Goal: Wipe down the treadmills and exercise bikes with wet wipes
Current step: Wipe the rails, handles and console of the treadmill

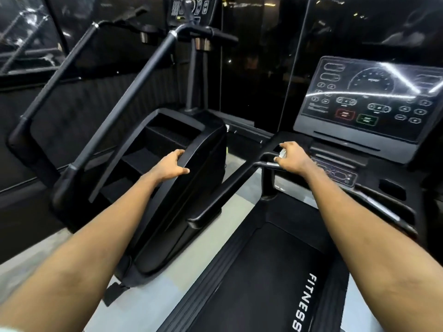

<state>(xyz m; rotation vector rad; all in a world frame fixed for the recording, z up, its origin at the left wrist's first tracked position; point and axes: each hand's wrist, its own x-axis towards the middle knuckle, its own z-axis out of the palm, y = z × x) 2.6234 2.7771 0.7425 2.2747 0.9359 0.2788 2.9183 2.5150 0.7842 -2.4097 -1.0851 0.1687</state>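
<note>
The right hand (291, 159) is at about 1 o'clock from the picture's centre, with its fingers closed around a crumpled white wet wipe (282, 153) that it presses on the short grip bar (268, 164) of the treadmill (271, 271). The treadmill fills the lower right, its black belt showing the word FITNESS, and its console (366, 101) stands at 2 o'clock with reflections of light on the screen. The left hand (171, 166) is near the centre, slightly at 9 o'clock, its fingers curled over the edge of the black side shell of the stair machine (182, 188), thumb below; this hand holds no wipe. The long handrails (134, 92) of that machine rise toward 11 o'clock
</note>
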